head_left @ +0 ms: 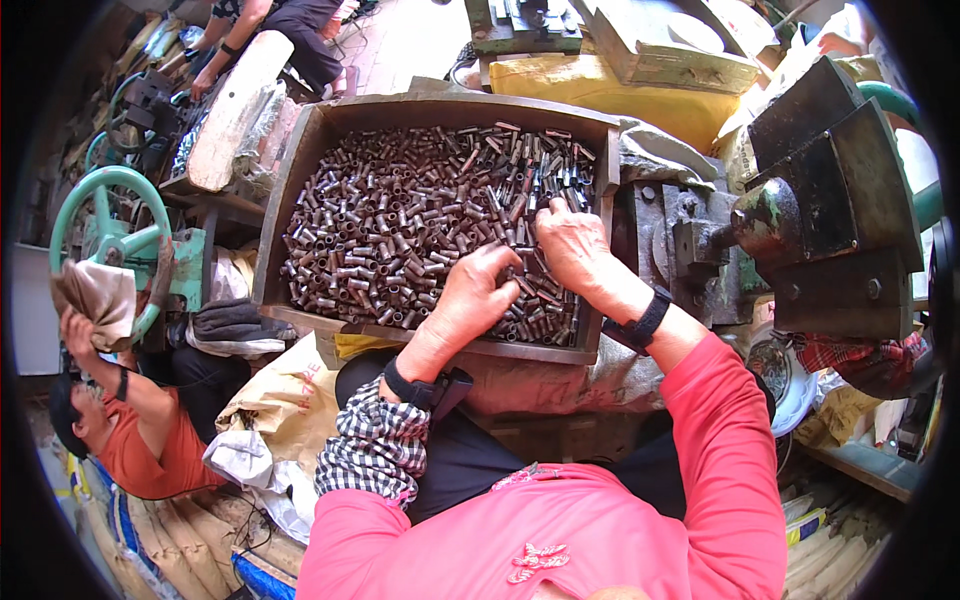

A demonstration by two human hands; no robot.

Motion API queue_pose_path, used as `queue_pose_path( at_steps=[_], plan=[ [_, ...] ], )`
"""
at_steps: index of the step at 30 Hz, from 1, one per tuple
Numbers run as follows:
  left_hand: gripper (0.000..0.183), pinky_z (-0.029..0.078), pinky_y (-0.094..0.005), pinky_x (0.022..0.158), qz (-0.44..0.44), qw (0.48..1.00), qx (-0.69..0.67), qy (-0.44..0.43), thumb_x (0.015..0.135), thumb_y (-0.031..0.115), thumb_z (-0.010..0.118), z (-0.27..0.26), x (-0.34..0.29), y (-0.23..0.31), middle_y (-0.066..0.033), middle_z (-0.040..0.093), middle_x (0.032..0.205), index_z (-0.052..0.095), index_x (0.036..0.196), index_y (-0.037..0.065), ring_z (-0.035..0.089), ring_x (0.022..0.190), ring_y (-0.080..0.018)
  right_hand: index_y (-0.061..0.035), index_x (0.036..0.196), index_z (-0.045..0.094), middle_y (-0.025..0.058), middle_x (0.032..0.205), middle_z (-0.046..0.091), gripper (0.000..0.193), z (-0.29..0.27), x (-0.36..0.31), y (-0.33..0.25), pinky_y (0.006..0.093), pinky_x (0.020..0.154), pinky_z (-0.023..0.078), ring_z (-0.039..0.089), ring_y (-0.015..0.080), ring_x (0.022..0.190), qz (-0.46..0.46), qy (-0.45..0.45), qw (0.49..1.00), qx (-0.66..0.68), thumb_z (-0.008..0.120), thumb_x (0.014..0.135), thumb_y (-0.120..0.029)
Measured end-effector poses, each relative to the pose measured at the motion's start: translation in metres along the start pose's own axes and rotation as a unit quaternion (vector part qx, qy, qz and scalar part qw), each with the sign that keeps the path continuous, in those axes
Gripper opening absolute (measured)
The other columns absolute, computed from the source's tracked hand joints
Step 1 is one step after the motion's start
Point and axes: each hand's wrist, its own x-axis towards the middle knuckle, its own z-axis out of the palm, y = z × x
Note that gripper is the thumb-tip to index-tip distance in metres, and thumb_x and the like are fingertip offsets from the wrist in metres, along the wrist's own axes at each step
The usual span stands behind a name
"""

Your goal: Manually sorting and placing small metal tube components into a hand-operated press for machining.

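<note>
A wooden box point(285, 205) in front of me holds a deep heap of short, dark metal tubes point(385, 235). My left hand point(470, 293) rests low over the heap, fingers curled and thumb bent toward the forefinger. Whatever those fingers grip is too small to make out. Just right of it, my right hand point(575, 248) reaches in near the box's right side. Its fingers are bent down among the tubes, and their tips are partly hidden, so I cannot name what they hold. Toward the far right corner, several tubes point(555, 165) stand or lean side by side.
Close on the right stands a heavy machine with a dark metal head point(825, 215). At left, a person in orange point(150, 440) holds a cloth on a green handwheel point(110, 185). Another person point(300, 35) works at the far left. A yellow sack point(620, 95) lies beyond the box.
</note>
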Motion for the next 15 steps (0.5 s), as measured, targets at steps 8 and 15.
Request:
queue_pose_path(
  at_steps=[8, 15],
  plan=[
    [0.018, 0.049, -0.0463, 0.063, 0.027, 0.972, 0.199, -0.124, 0.076, 0.013, 0.066, 0.01, 0.001, 0.009, -0.017, 0.059, 0.081, 0.055, 0.088, 0.005, 0.06, 0.074, -0.0378, -0.0037, 0.078, 0.052, 0.0135, 0.07, 0.057, 0.01, -0.001, -0.039, 0.008, 0.0387, 0.051, 0.05, 0.061, 0.0296, 0.063, -0.014, 0.158, 0.976, 0.152, 0.059, 0.073, -0.009],
    [0.022, 0.05, -0.0459, 0.064, -0.02, 0.961, 0.249, -0.116, 0.075, 0.017, 0.07, 0.019, 0.009, 0.017, -0.0179, 0.063, 0.077, 0.056, 0.086, 0.003, 0.063, 0.074, -0.0366, 0.0002, 0.093, 0.049, 0.0234, 0.074, 0.06, 0.029, -0.02, -0.08, 0.01, 0.0462, 0.065, 0.049, 0.061, 0.0409, 0.075, 0.086, 0.109, 0.899, 0.414, 0.065, 0.077, -0.017]
  ],
)
